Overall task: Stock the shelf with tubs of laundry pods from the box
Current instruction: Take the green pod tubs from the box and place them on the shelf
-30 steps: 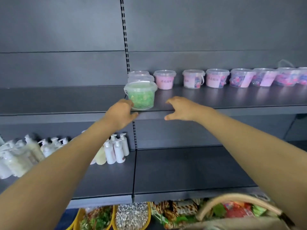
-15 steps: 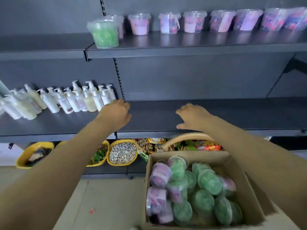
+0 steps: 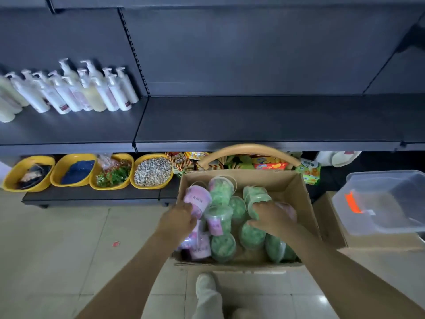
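both hands have dropped from the shelf edge into the box since half a second ago, and my view has tipped down with them, so the row of tubs already stocked is out of frame. i read that as one placement finished and the next pick starting

pump bottles (image 3: 76, 90) stand at upper left on the dark shelf (image 3: 253, 120), with yellow bowls (image 3: 149, 187) in a row below them. at lower centre the left hand (image 3: 178, 223) has its fingers against the base of a pink tub (image 3: 197, 199) leaning at the box's left wall; i cannot tell whether they have closed round it or only touch it. just right of it the right hand (image 3: 272, 218) is curled over a green tub (image 3: 256, 201), thumb low on its side, which looks like a grip. the hands are apart, each on its own tub

the box (image 3: 276, 179) sits open at centre, with many tubs left in it, mostly green and a few pink, jumbled on their sides. they are clear round lidded tubs with the pods showing through, some with a pink label. a basket handle (image 3: 248, 148) arches just behind the box, and a clear bin (image 3: 379, 199) sits at far right
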`<action>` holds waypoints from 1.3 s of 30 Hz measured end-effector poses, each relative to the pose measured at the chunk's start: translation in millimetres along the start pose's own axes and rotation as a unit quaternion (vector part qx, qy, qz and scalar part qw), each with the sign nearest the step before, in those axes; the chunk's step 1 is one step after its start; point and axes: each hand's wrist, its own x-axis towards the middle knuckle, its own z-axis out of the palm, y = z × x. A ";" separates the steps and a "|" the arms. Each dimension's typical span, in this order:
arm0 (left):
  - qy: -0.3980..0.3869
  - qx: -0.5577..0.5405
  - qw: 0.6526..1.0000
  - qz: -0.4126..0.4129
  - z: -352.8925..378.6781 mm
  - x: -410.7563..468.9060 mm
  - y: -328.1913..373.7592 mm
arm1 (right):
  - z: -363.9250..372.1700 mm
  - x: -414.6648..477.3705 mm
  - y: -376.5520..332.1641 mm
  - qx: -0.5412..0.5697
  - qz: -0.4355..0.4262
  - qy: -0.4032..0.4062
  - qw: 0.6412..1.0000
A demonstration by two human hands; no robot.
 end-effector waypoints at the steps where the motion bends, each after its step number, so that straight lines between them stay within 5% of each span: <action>1: -0.007 -0.010 1.000 -0.015 9.8 1.7 -2.7 | 8.7 5.3 2.1 0.026 0.013 -0.009 1.000; 6: -0.057 -0.175 0.973 -0.138 53.4 4.8 -14.6 | 39.1 26.1 -0.4 0.109 0.063 -0.043 0.991; 11: -0.108 -0.300 0.912 -0.258 83.4 9.7 -14.7 | 53.7 60.9 -13.0 0.189 0.107 -0.044 0.975; 13: -0.133 -0.374 0.855 -0.334 91.8 12.9 -14.8 | 59.9 75.5 -20.7 0.209 0.104 -0.043 0.971; 18: -0.117 -0.584 0.648 -0.475 115.1 24.6 -13.3 | 79.3 102.8 -43.9 0.242 0.095 -0.065 0.963; 25: -0.068 -0.689 0.516 -0.505 145.0 42.3 -2.1 | 94.1 133.2 -57.8 0.316 0.098 -0.037 0.943; 35: 0.042 -0.685 0.416 -0.597 153.0 77.0 10.8 | 84.7 174.8 -45.4 0.356 0.085 -0.035 0.930; 37: 0.056 -0.701 0.412 -0.580 148.8 72.4 13.9 | 83.9 181.2 -51.1 0.365 0.085 -0.051 0.926; 39: 0.052 -0.658 0.444 -0.606 139.6 65.1 14.1 | 88.1 190.4 -60.0 0.379 0.098 -0.069 0.918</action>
